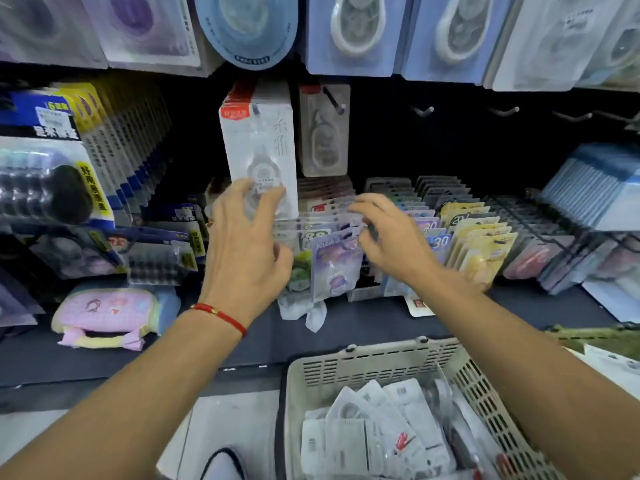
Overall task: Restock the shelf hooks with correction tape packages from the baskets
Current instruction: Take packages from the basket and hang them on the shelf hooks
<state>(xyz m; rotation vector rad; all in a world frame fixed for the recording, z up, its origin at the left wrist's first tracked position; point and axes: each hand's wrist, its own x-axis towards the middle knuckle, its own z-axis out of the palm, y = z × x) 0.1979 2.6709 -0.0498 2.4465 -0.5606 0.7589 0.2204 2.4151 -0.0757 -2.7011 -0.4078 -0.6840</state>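
Note:
A stack of white correction tape packages (pixel 259 140) hangs on a hook at shelf centre. My left hand (pixel 247 244), with a red cord on its wrist, reaches up with spread fingers that touch the lower end of the front package. My right hand (pixel 391 237) is blurred, its fingers bent over the tops of the purple and pastel packages (pixel 334 265) standing in rows on the shelf; whether it pinches one is unclear. Below, a beige basket (pixel 367 363) holds several white packages (pixel 381 434). To the right of a single hanging grey package (pixel 325 140), bare hooks (pixel 424 110) stick out.
More packages hang along the top row (pixel 349 32) and in a dense row at left (pixel 114 140). A pink pouch (pixel 104 317) and crumpled plastic (pixel 304 311) lie on the dark shelf. A wire rack of blue packs (pixel 588 188) stands at right.

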